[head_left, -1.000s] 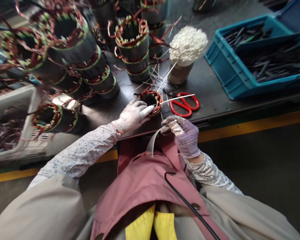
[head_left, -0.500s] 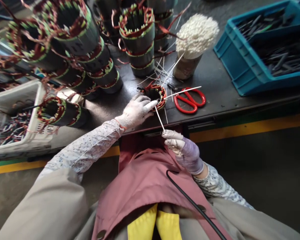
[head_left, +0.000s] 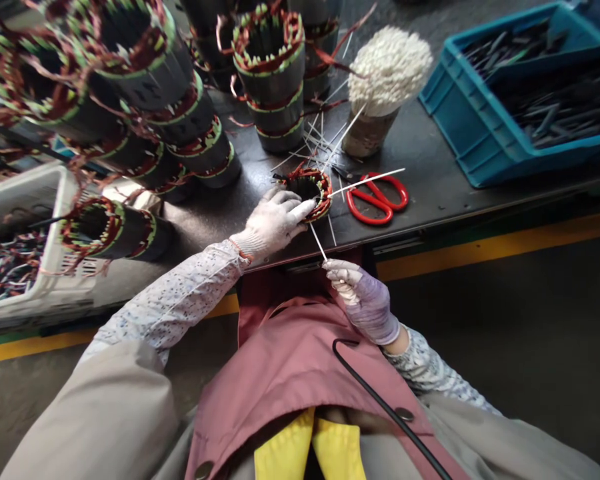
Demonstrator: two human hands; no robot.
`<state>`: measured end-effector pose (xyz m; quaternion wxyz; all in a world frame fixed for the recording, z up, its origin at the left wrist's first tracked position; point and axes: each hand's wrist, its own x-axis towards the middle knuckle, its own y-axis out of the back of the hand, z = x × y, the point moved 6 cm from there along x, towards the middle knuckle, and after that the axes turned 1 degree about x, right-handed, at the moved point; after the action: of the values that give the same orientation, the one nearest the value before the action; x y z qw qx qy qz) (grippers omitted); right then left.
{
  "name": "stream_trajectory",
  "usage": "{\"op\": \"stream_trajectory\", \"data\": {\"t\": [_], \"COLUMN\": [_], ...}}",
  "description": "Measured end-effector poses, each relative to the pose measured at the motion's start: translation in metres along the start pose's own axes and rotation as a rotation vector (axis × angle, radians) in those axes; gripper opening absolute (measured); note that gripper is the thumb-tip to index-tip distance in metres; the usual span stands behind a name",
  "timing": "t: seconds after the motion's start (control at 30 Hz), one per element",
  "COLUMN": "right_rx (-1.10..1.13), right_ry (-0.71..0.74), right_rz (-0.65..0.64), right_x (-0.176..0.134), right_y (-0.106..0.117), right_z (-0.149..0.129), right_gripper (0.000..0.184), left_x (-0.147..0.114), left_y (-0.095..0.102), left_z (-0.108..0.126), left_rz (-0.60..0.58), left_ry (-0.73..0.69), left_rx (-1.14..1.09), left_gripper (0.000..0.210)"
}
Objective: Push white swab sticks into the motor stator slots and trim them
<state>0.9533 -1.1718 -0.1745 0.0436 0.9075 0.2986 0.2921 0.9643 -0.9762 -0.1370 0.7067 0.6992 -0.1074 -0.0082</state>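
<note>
A motor stator (head_left: 324, 208) with red-brown copper windings stands upright near the table's front edge. My gloved left hand (head_left: 275, 221) grips its near left rim, fingers lying over the top and partly hiding the opening. A thin white cable tie (head_left: 318, 240) runs from the stator's near side to my right hand (head_left: 361, 297), which pinches its end below the table edge. Another cable tie (head_left: 373, 181) sticks out from the right rim, across red-handled scissors (head_left: 375, 200). Loose white ties (head_left: 323, 143) lie scattered behind the stator.
A thick bundle of white cable ties (head_left: 390, 70) stands upright in a round holder (head_left: 367, 137). To the right is a blue crate (head_left: 460, 113) of dark pieces. Stacked stators (head_left: 275, 93) crowd the back and left; a white basket (head_left: 63, 200) with wire pieces sits far left.
My right hand has shifted slightly up and left and turned, still pinching the cable tie. My left hand stays on the stator. The view has shifted a little.
</note>
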Motion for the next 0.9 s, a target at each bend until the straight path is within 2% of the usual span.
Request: {"op": "stream_trajectory", "data": {"t": [0.1,0.17,0.27,0.37,0.47,0.57,0.67,0.73,0.8,0.9], "right_rx": [0.005,0.033,0.054,-0.03,-0.08,-0.099,-0.093,-0.044,0.009,0.02], "right_ry": [0.019,0.063,0.152,0.175,0.133,0.161,0.189,0.165,0.093,-0.016], "right_rz": [0.079,0.11,0.037,-0.007,0.031,0.064,0.158,0.175,0.14,0.154], "right_x": [0.02,0.032,0.035,0.021,0.014,0.025,0.045,0.055,0.061,0.062], "right_y": [-0.016,-0.024,-0.025,-0.012,-0.003,-0.015,-0.026,-0.028,-0.027,-0.015], "right_z": [0.005,0.004,-0.003,-0.005,0.001,0.008,0.017,0.022,0.024,0.018], "right_gripper": [0.017,0.016,0.021,0.027,0.027,0.027,0.021,0.017,0.015,0.01], "left_x": [-0.002,-0.006,-0.014,-0.019,-0.018,-0.015,-0.014,-0.017,-0.021,-0.025], "left_y": [0.001,0.003,0.006,0.006,0.011,0.017,0.016,0.011,0.005,0.001], "left_z": [0.0,0.001,0.001,0.004,0.008,0.009,0.006,0.001,-0.003,-0.004], "left_rz": [0.029,0.091,0.216,0.283,0.276,0.23,0.22,0.271,0.368,0.515], "left_ry": [0.019,0.059,0.137,0.164,0.142,0.145,0.215,0.288,0.33,0.292], "left_rx": [-0.031,-0.064,-0.083,-0.051,-0.022,-0.026,-0.109,-0.225,-0.352,-0.452], "left_gripper": [0.052,0.057,0.049,0.039,0.04,0.044,0.045,0.043,0.039,0.028]}}
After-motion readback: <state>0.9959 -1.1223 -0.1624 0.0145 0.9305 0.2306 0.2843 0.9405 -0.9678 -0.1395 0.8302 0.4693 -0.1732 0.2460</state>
